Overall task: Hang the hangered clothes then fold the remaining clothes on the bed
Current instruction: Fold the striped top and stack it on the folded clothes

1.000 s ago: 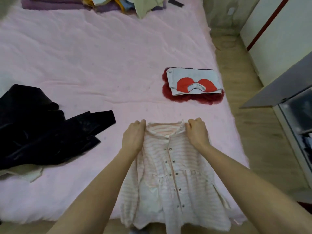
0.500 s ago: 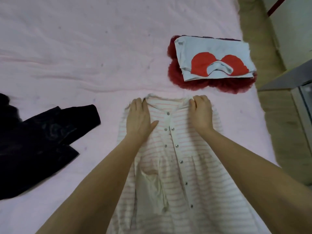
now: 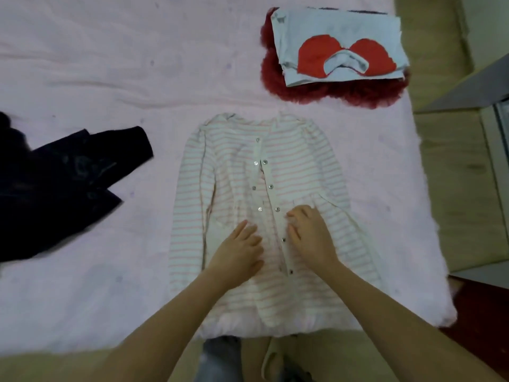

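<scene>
A pink-and-white striped snap-front garment [image 3: 303,166] lies spread face up on the pink bed cover [image 3: 110,64], its collar towards the far side and its hem at the near bed edge. My left hand [image 3: 239,252] lies flat on its left front panel, fingers straight. Just right of the snap placket, my right hand [image 3: 308,235] rests on the fabric with fingers slightly bent; whether it pinches the cloth is unclear. Both sleeves lie along the garment's sides.
A folded pile, a white top with red shapes [image 3: 338,48] on a dark red fluffy piece [image 3: 344,95], sits far right. A crumpled black garment [image 3: 55,186] lies at the left. Wooden floor [image 3: 454,188] and a grey cabinet edge [image 3: 473,92] border the bed's right side.
Both hands slid from the collar down the front to the garment's waist. The garment lies flatter and farther onto the bed, and the view tilted down and closer.
</scene>
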The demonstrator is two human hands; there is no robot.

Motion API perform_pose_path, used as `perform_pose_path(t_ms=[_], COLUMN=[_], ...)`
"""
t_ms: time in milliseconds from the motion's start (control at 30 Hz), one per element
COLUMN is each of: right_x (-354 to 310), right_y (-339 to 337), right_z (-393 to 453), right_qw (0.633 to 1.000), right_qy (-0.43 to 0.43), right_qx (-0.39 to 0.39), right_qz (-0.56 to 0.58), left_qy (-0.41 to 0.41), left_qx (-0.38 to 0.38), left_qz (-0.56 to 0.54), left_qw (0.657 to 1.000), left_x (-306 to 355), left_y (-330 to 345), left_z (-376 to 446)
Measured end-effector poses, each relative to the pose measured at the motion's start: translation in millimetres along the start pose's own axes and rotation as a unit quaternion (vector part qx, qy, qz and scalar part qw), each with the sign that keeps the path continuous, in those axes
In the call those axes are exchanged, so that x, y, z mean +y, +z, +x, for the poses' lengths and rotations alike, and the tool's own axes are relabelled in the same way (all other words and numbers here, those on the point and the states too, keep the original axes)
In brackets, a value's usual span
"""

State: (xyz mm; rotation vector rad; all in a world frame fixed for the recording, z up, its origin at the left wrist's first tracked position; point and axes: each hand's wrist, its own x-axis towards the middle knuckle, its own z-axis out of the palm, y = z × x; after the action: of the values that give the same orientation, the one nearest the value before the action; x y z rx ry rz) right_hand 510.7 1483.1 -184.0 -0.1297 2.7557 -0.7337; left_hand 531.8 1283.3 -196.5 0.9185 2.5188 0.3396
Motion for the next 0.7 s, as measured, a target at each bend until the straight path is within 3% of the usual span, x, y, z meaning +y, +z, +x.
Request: perform_pose_path(t_ms=[167, 367, 500, 633, 700], right_x=[8.9, 28.0, 33.1, 33.4, 32.0], right_y=[14.1, 32.1, 47.7, 61.8, 65.7], right_z=[-60.9, -93.2, -96.8, -98.0, -98.0], right_qw=[0.999, 0.995, 0.997, 0.998, 0.998], right_qy=[0.030, 0.073, 0.059, 0.041, 0.045], right_qx=[-0.042, -0.063, -0.042, 0.008, 0.026], right_qz=[0.011, 0.016, -0.007, -0.047, -0.032], left_qy=[-0.214, -0.400, -0.402, -0.316, -0.325], left_qx=[-0.071, -0.023, -0.004, 0.140, 0.138], left_qz=[0.027, -0.037, -0.037, -0.004, 0.034], left_qw=[0.974, 0.916, 0.915, 0.938, 0.935], left_x=[36.8, 102.9, 117.4, 95.5, 86.5], left_y=[15.2, 28.6, 57.2, 75.5, 67.7], left_z=[-26.1, -5.2, -5.5, -23.7, -25.8])
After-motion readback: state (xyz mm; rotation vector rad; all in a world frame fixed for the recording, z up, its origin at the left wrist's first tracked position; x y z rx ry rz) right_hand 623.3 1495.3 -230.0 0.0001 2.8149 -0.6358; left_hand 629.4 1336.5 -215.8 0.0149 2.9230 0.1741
